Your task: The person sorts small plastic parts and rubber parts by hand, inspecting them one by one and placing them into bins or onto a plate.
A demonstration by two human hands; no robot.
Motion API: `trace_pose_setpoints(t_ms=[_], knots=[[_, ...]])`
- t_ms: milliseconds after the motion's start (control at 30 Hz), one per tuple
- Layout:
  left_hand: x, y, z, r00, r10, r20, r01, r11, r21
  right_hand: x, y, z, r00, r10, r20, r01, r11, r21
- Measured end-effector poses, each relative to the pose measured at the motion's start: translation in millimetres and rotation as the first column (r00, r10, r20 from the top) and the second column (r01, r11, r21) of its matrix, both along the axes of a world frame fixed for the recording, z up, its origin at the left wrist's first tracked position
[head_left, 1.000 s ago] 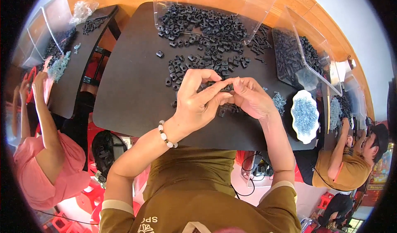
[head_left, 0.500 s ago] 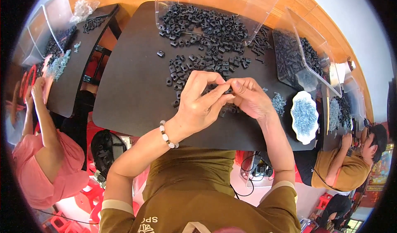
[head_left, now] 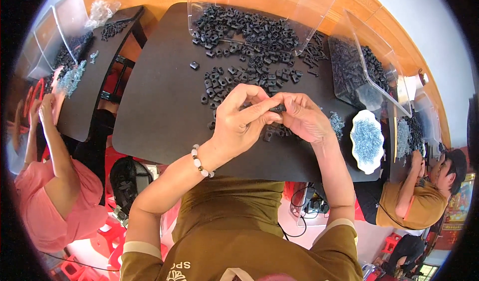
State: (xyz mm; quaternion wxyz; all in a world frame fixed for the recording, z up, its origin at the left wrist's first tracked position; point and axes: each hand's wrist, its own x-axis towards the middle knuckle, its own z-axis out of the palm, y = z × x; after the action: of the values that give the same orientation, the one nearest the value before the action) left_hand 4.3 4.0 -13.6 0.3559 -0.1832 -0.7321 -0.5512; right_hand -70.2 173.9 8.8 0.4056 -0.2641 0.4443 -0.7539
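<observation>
My left hand [head_left: 242,117] and my right hand [head_left: 305,119] meet over the table, fingertips pinched together. Between them is a small black plastic part [head_left: 278,108], mostly covered by the fingers; both hands grip it. A beaded bracelet [head_left: 195,159] circles my left wrist. Just beyond the hands, loose black plastic pieces with holes [head_left: 219,84] lie spread on the dark table [head_left: 154,96]. To the right of my right hand rests a small heap of clear bluish pieces [head_left: 337,124]. A scalloped white dish [head_left: 369,170] beside it holds more of them.
A clear bin [head_left: 190,19] full of black pieces lies at the back, spilling onto the table. Another clear bin [head_left: 343,99] of slim black parts stands at the right. Co-workers in a pink top [head_left: 65,201] and a brown top [head_left: 404,206] sit at neighbouring tables.
My fingers have shifted slightly around the black part, and more of it shows now. The right-hand co-worker's hands have risen a little. Otherwise the table looks the same.
</observation>
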Motion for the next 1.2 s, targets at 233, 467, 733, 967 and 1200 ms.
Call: trace_pose_setpoints(t_ms=[233,467,733,967,1200], knots=[[-1,-2,1,0.992,0.077,-0.104,-0.09,0.988,-0.129,8,-4,1,0.995,-0.095,-0.015,0.096,0.991,0.098],[-2,-1,2,0.988,0.15,-0.023,-0.151,0.987,-0.061,12,-3,23,0.796,-0.151,-0.586,0.465,0.773,0.432],[0,-1,7,0.988,0.154,0.022,-0.153,0.987,-0.043,-5,21,50,0.168,-0.355,-0.92,0.894,0.448,-0.01],[-1,-1,5,0.988,0.142,0.055,-0.144,0.989,0.025,-76,114,70,-0.571,0.086,-0.817,0.806,-0.131,-0.577],[2,-3,8,0.989,0.112,0.101,-0.117,0.992,0.047,-49,75,58,-0.677,-0.008,-0.736,0.709,0.262,-0.655]])
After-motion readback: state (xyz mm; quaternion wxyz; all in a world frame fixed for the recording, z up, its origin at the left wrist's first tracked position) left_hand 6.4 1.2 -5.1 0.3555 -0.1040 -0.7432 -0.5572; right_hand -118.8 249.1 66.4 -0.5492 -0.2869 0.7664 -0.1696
